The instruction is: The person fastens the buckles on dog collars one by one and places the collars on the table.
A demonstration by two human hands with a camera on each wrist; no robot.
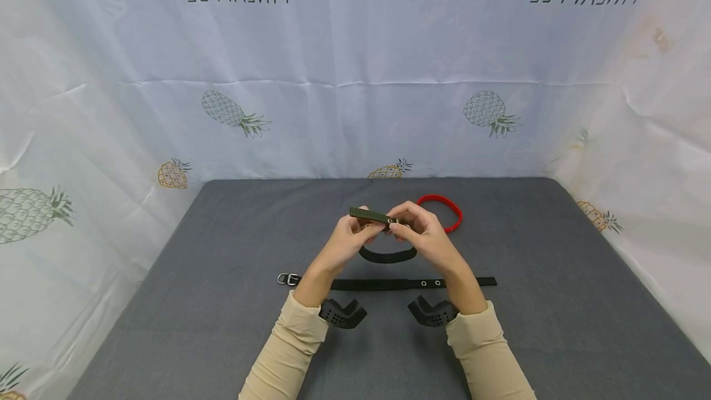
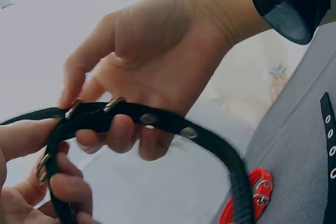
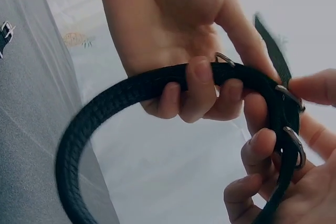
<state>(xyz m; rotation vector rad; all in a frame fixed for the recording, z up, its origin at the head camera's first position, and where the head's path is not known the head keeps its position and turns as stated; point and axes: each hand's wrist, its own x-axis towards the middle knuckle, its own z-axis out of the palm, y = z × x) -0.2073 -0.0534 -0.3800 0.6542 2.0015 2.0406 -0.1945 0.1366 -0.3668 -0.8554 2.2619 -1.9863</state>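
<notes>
Both hands hold a dark braided pet collar (image 1: 387, 256) above the middle of the table. It is bent into a loop, with its braided part (image 3: 73, 145) hanging toward me. My left hand (image 1: 347, 236) grips the band on the left, and its flat strap end (image 1: 368, 215) sticks out over those fingers. Close against it, my right hand (image 1: 422, 230) pinches the collar by its metal fittings. In the right wrist view the strap lies at a metal buckle (image 3: 289, 96), with a ring beside it. Fingers cover part of the overlapping band.
A black collar (image 1: 378, 284) lies stretched out on the grey table (image 1: 222, 326) beneath the forearms, buckle at its left end, eyelets toward the right. Behind the right hand lies a red collar (image 1: 458, 212), closed in a loop. A pineapple-print curtain (image 1: 355, 128) stands at the back.
</notes>
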